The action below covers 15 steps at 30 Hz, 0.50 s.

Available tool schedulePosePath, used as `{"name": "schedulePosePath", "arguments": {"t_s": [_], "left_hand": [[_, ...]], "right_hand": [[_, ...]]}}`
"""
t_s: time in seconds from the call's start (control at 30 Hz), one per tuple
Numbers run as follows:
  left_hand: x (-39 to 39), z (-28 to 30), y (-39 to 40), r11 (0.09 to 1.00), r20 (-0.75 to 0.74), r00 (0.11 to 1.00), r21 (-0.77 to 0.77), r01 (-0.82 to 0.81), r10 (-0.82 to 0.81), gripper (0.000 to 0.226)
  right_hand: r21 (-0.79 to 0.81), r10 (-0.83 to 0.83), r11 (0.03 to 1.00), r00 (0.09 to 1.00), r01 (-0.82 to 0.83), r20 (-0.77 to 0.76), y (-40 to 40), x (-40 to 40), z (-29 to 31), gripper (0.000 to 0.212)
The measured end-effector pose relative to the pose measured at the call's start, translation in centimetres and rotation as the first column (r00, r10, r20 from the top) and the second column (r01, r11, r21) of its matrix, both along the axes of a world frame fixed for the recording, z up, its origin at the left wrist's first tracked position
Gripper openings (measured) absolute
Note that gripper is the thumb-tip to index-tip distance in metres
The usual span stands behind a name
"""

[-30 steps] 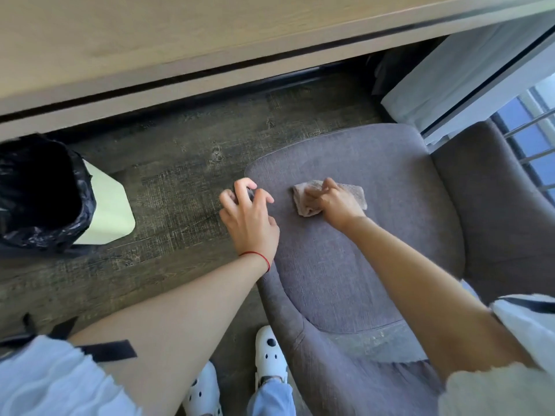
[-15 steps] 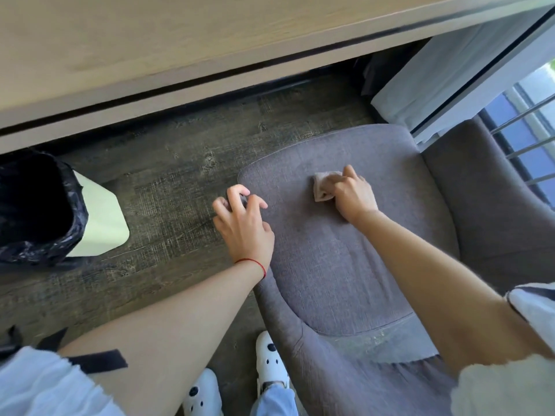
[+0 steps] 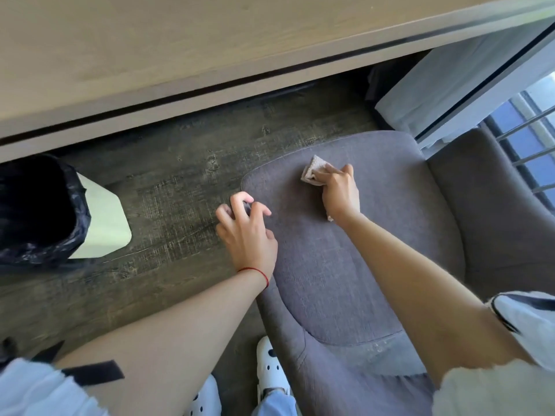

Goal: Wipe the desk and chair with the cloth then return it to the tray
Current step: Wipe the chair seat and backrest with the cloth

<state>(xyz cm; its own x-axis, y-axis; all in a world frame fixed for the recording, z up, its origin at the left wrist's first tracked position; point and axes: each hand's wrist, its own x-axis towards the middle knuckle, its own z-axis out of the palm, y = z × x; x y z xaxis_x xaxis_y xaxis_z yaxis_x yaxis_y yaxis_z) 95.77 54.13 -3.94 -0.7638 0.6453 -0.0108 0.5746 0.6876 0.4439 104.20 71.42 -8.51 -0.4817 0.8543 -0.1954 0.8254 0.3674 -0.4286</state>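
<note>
A grey upholstered chair (image 3: 354, 265) fills the lower right of the head view, its seat facing up. My right hand (image 3: 341, 190) presses a small beige cloth (image 3: 313, 172) flat against the seat near its far edge; most of the cloth is hidden under the palm. My left hand (image 3: 247, 232) grips the seat's left front corner, fingers curled over the edge. The light wooden desk (image 3: 180, 49) runs across the top of the view. No tray is in view.
A pale bin with a black liner (image 3: 45, 211) stands on the dark wood floor (image 3: 180, 181) at the left. A white curtain (image 3: 444, 79) and a window with railing (image 3: 528, 136) are at the right. My white shoes (image 3: 270, 370) are beside the chair.
My right hand has slid the cloth across the seat toward its far edge, and more of the cloth is tucked under the palm. My left hand has kept its hold on the seat corner.
</note>
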Motion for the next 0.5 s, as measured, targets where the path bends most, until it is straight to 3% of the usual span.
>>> {"name": "schedulePosePath", "arguments": {"t_s": [0.07,0.23,0.33,0.43,0.5], "left_hand": [[0.0,-0.2,0.0,1.000,-0.013,1.000,-0.002,0.004,-0.004,0.034],[-0.1,-0.1,-0.2,1.000,-0.010,1.000,-0.029,0.007,-0.007,0.032],[0.0,0.0,-0.2,0.999,-0.022,1.000,-0.039,0.012,-0.012,0.032],[-0.1,0.0,0.0,0.999,-0.031,0.999,-0.041,0.010,-0.011,0.031],[0.0,0.0,0.0,0.998,-0.051,0.999,-0.058,0.005,-0.008,0.033]], "right_hand": [[-0.058,0.020,0.998,1.000,-0.019,0.015,-0.7,-1.4,-0.6,0.041],[-0.210,0.351,0.928,0.913,-0.308,0.209,-3.1,0.8,-1.1,0.059],[-0.151,0.381,0.924,0.886,-0.353,0.264,-1.7,2.5,0.5,0.052],[-0.012,0.359,0.931,0.907,-0.365,0.221,-1.0,2.0,1.3,0.062],[-0.054,0.342,0.939,0.913,-0.339,0.223,-2.2,1.2,1.0,0.059]]}}
